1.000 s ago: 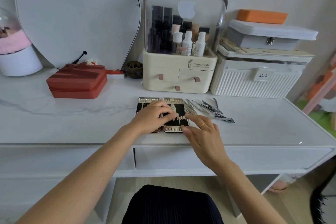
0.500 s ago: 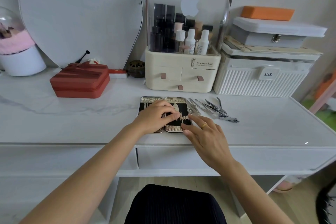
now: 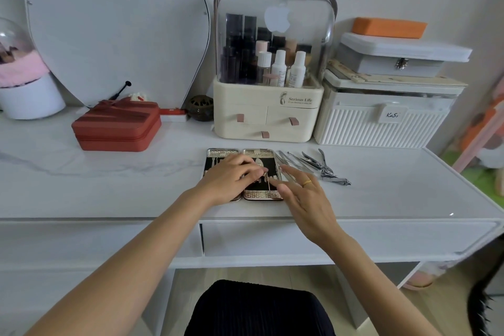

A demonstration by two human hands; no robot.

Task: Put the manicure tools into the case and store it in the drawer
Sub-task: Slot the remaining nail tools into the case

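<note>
The manicure case (image 3: 261, 195) lies open on the white desk, two gold-rimmed halves with black lining. My left hand (image 3: 229, 177) rests on it with bent fingers, fingertips pressing on the right half beside a seated tool (image 3: 259, 163). My right hand (image 3: 302, 194) reaches in from the right. Its thumb and forefinger pinch a thin metal tool (image 3: 269, 190) that stands lengthwise over the right half. Several loose steel manicure tools (image 3: 316, 166) lie on the desk just right of the case. The desk drawer (image 3: 354, 237) below is closed.
A cream cosmetics organiser (image 3: 267, 117) stands right behind the case, a white ribbed box (image 3: 381, 125) with a grey box on top to its right. A red zip case (image 3: 117, 128) sits at back left, before a mirror (image 3: 109, 27). The desk edge runs just below my wrists.
Both hands stay over the case. My right hand has edged the thin tool a little further onto the right half; the head camera has shifted slightly.
</note>
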